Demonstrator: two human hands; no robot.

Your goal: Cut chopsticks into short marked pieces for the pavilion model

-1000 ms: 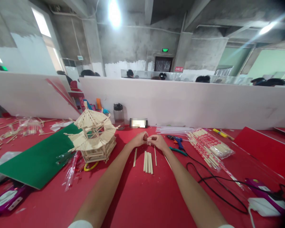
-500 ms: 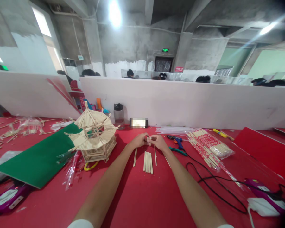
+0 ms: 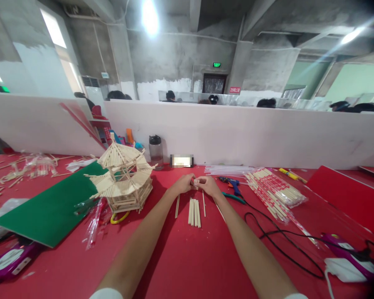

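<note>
My left hand [image 3: 184,184] and my right hand [image 3: 207,186] meet at the middle of the red table, fingertips pinched around a few short pale wooden sticks [image 3: 196,182]. Fingers partly cover these pieces, so their exact number and joints cannot be made out. Just below the hands lies a neat row of longer wooden sticks [image 3: 194,212]. Single sticks flank it: one [image 3: 177,207] beneath my left wrist, another [image 3: 204,204] beneath my right hand. To the left stands a pavilion model [image 3: 124,176] built from such sticks, with a pointed roof above a wider tier.
A blue glue gun [image 3: 233,185] and teal-handled tool [image 3: 233,197] lie right of my hands, near a looping black cable [image 3: 283,245] and bagged sticks [image 3: 277,189]. A bottle [image 3: 156,153] stands behind; a green board [image 3: 52,207] lies left. A white partition [image 3: 237,137] closes the back.
Both hands stay in nearly the same place, still pinching the short sticks, with only a slight shift of the fingers and pieces. The pavilion model and the stick row stay put.
</note>
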